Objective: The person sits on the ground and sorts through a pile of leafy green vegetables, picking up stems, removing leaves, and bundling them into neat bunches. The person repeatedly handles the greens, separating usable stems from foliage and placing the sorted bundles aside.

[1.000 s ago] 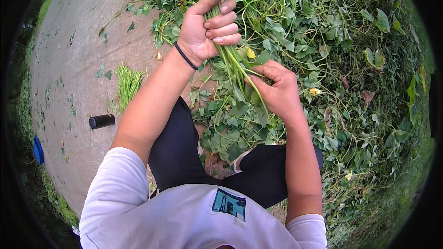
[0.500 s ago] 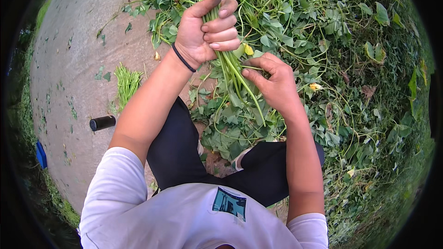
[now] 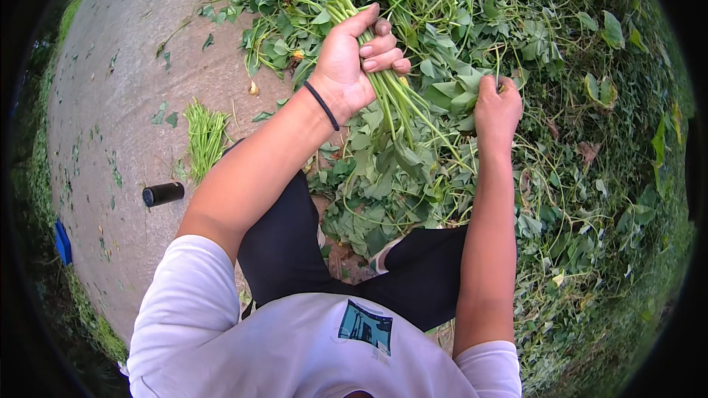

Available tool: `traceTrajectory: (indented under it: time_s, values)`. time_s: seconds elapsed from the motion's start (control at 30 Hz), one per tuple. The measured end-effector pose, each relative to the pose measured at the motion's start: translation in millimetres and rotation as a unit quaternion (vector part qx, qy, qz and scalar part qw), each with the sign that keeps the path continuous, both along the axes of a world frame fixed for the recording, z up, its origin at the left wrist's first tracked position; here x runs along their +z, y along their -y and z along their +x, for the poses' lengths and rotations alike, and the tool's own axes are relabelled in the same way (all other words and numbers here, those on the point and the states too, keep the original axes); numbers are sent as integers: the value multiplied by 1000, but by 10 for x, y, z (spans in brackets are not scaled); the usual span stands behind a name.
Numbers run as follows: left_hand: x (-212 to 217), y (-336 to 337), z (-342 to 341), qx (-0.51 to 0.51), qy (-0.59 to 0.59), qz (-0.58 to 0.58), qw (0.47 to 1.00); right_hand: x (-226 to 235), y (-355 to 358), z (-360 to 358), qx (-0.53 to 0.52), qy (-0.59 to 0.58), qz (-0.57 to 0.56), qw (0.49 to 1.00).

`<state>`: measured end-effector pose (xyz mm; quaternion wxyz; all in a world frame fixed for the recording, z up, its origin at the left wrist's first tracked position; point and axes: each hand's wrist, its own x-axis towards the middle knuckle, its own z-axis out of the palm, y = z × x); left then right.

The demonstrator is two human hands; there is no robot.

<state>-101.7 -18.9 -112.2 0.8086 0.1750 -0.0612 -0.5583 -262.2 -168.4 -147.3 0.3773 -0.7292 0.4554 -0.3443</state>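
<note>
My left hand (image 3: 352, 66) is closed around a bundle of long green stems (image 3: 402, 103). The cut-looking upper ends stick out past my thumb, and the lower ends fan out toward the right, with a few leaves hanging among them. To the right, my right hand (image 3: 497, 116) is closed at the edge of the leafy pile. A thin green leaf stem (image 3: 498, 63) rises from between its thumb and fingers, and broad green leaves (image 3: 459, 93) lie against its left side. Part of what it grips is hidden by the fingers.
A large heap of green vines (image 3: 575, 177) covers the ground ahead and to the right. On the concrete at left lie a bunch of trimmed stems (image 3: 204, 136), a black cylinder (image 3: 163, 194) and scattered leaves. A blue object (image 3: 63, 242) sits at the far left.
My right hand has moved from beside the bundle out to the right and closed on a leaf stem. My left hand has shifted slightly right and nearer, carrying the bundle.
</note>
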Motion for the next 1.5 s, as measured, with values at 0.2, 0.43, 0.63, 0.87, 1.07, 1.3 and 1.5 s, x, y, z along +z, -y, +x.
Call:
traceTrajectory:
  time_s: [0.2, 0.43, 0.63, 0.87, 1.07, 1.3, 1.5]
  values:
    - [-23, -87, 214, 143, 1, 22, 989, 604, -481, -224, 205, 114, 210, 949]
    - [-103, 6, 74, 138, -3, 27, 990, 172, -742, 77, 256, -30, 88, 962]
    - [-73, 8, 69, 95, -49, 39, 993, 49, -642, 110, 283, 51, 188, 939]
    - [-167, 89, 115, 26, 6, 151, 988, 222, -752, 105, 409, -90, -94, 903]
    - [-279, 307, 104, 32, -36, 194, 980, 201, -800, 39, 343, -151, -215, 902]
    - [-349, 344, 156, 99, 7, 209, 973, 151, -721, 6, 233, -168, -84, 954]
    - [-187, -16, 667, 272, -98, 89, 953, 168, 111, -492, 98, 11, 77, 992]
